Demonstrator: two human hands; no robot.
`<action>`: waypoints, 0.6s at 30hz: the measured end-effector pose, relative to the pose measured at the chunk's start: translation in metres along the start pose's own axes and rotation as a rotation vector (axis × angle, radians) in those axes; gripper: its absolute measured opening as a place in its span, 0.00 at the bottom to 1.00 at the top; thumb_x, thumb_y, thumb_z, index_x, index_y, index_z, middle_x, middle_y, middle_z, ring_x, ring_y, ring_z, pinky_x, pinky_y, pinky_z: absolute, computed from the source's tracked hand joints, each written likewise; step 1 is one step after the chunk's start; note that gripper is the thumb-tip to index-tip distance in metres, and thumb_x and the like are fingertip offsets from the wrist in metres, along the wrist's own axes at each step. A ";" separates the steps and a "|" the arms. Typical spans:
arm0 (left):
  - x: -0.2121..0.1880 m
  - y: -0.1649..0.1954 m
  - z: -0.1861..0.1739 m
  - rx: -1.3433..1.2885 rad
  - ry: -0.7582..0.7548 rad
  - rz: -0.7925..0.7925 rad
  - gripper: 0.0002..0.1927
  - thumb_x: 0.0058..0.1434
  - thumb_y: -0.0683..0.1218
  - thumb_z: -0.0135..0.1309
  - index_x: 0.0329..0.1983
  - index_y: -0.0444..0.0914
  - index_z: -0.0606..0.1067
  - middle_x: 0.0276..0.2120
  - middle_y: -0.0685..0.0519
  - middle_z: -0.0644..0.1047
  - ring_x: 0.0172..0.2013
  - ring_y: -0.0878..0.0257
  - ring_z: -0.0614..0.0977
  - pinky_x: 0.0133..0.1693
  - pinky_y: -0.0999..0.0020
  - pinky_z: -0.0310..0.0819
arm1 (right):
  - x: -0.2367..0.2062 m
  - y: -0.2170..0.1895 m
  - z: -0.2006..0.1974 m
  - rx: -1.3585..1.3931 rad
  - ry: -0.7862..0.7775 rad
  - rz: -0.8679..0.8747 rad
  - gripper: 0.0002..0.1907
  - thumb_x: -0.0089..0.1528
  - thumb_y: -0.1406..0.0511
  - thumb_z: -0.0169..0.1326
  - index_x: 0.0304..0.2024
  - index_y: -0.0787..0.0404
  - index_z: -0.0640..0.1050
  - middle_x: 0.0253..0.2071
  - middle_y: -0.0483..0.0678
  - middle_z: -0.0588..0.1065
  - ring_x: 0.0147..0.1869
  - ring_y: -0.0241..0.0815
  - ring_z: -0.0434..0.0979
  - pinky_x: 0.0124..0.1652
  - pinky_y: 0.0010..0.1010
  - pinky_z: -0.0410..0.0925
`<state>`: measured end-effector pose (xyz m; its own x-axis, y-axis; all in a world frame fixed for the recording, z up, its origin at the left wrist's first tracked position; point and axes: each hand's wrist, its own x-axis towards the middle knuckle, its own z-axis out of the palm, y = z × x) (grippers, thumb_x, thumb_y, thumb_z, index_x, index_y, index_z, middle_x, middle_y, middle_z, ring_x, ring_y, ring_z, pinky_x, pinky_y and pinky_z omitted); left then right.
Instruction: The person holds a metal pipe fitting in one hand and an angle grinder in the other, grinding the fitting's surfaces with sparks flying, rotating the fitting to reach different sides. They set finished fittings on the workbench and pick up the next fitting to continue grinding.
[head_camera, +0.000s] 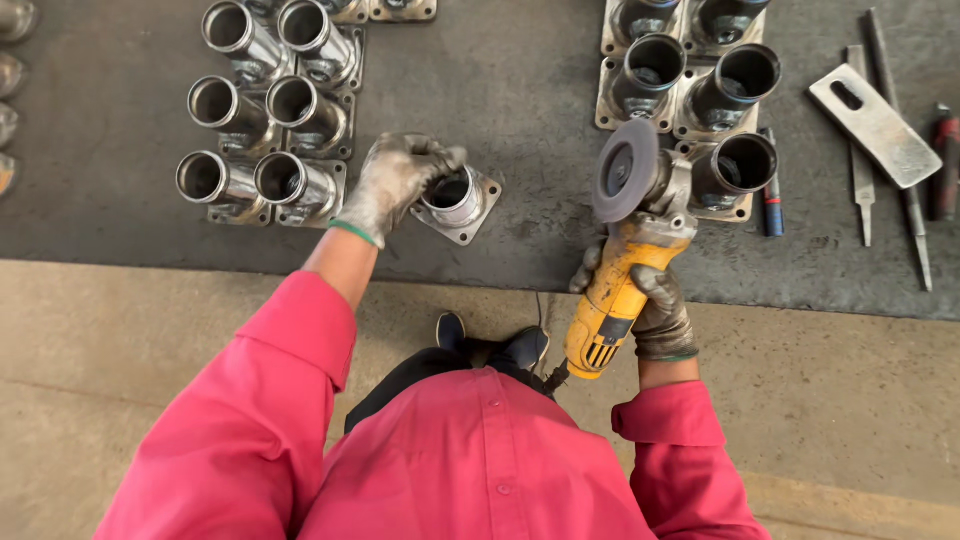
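Observation:
My left hand (393, 182), in a dirty grey glove, grips the rim of a short steel tube welded to a square base plate (462, 203) that stands on a dark steel sheet (520, 90). My right hand (655, 310), also gloved, holds a yellow angle grinder (622, 280) by its body. The grinder's grey disc (626, 170) points up and away, a little to the right of the held tube and apart from it. Both arms wear red sleeves.
Polished tube fittings (268, 110) lie in rows at the left. Darker ones (700, 90) stand at the upper right, close to the grinder's disc. A flat slotted metal plate (875, 125), files and a marker (772, 195) lie at the far right. My shoes (490, 345) rest on concrete floor.

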<state>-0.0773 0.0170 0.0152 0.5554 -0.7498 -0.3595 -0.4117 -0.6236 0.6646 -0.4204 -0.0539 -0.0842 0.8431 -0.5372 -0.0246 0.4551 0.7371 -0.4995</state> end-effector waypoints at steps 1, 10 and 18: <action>0.003 -0.014 0.007 -0.102 0.035 0.031 0.27 0.57 0.60 0.67 0.46 0.34 0.80 0.43 0.46 0.85 0.46 0.59 0.86 0.53 0.66 0.78 | 0.000 0.000 -0.003 -0.001 -0.008 0.002 0.39 0.58 0.58 0.67 0.66 0.61 0.67 0.48 0.55 0.73 0.50 0.57 0.78 0.52 0.50 0.73; -0.050 -0.040 0.055 0.279 0.551 0.617 0.37 0.60 0.54 0.59 0.65 0.24 0.67 0.49 0.36 0.75 0.44 0.41 0.80 0.43 0.56 0.77 | 0.003 0.001 -0.020 0.054 -0.017 0.021 0.41 0.56 0.52 0.68 0.66 0.59 0.67 0.49 0.55 0.72 0.50 0.55 0.75 0.53 0.50 0.70; 0.002 0.010 -0.047 0.982 0.026 0.716 0.39 0.56 0.53 0.63 0.71 0.55 0.63 0.55 0.50 0.73 0.53 0.51 0.77 0.54 0.52 0.73 | 0.016 0.003 -0.011 0.055 0.016 0.028 0.43 0.55 0.53 0.68 0.67 0.59 0.66 0.48 0.54 0.72 0.50 0.56 0.74 0.52 0.49 0.70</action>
<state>-0.0463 0.0191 0.0520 -0.0118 -0.9955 -0.0936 -0.9969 0.0190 -0.0761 -0.4089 -0.0644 -0.0954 0.8514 -0.5219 -0.0522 0.4464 0.7733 -0.4503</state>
